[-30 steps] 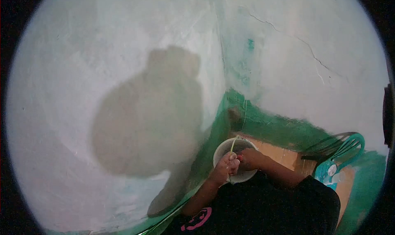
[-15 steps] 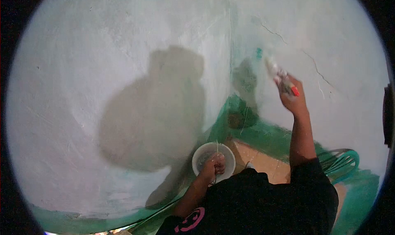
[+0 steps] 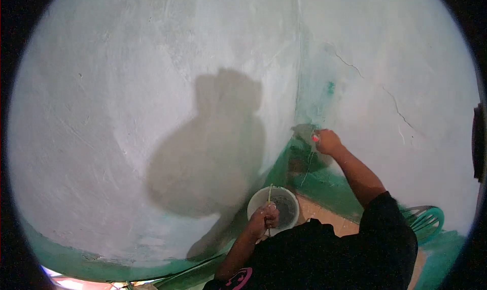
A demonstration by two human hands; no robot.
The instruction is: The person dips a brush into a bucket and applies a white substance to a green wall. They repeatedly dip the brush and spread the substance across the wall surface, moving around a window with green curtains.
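My left hand [image 3: 264, 219] is closed round the thin handle [image 3: 270, 192] of a white bucket [image 3: 292, 202]. Greyish liquid seems to lie inside the bucket. Near the wall corner, my right hand [image 3: 328, 142] grips a paintbrush [image 3: 315, 138], whose red handle end points towards me. The bristles are hidden behind the fingers, so contact with the wall cannot be made out. Around that hand, the right wall [image 3: 370, 112] is whitish above, with a green patch [image 3: 331, 88] showing through and dark green [image 3: 335, 186] lower down.
The left wall [image 3: 91, 138] is whitish and carries my large shadow. Cracks [image 3: 398, 110] run across the right wall. A coil of green hose or cable [image 3: 430, 221] is at the lower right. Tan floor tiles [image 3: 324, 211] show beside the bucket.
My right hand has swung down and left with the paintbrush, from the upper right wall to near the corner. My left hand still holds the bucket handle. The view has shifted slightly.
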